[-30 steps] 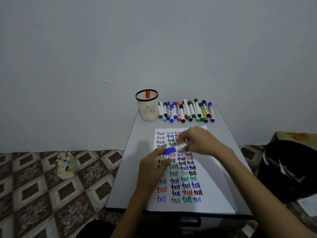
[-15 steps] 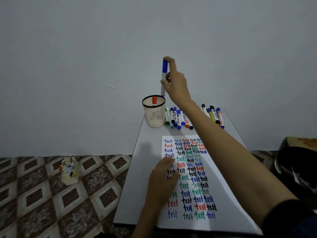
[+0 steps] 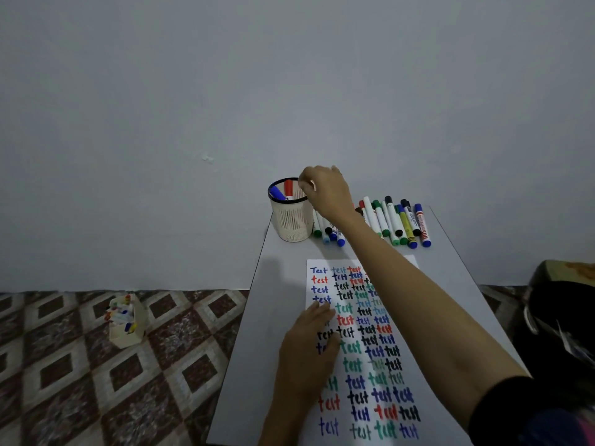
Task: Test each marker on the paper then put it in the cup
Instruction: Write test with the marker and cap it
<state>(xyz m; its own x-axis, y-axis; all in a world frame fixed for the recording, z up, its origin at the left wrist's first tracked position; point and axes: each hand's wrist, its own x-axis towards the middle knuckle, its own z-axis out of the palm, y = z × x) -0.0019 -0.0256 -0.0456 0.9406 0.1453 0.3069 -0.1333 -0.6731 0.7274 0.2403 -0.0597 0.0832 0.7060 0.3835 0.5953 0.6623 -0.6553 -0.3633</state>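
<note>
A cream mesh cup with a black rim stands at the table's far left. Inside it lean a blue-capped marker and a red-capped marker. My right hand hovers just right of the cup's rim, fingers loosely curled and holding nothing. A row of several markers lies to the right of the cup, partly hidden by my forearm. The white paper is covered with coloured "test" words. My left hand rests flat on the paper's left edge.
The grey table is narrow, with its left edge close to the cup. On the patterned floor at the left stands a small box of markers. A dark bag sits to the right of the table.
My right hand lifted the blue marker from above the paper, carried it over the cup and let it go. The marker now leans inside the cup. My left hand settled onto the paper.
</note>
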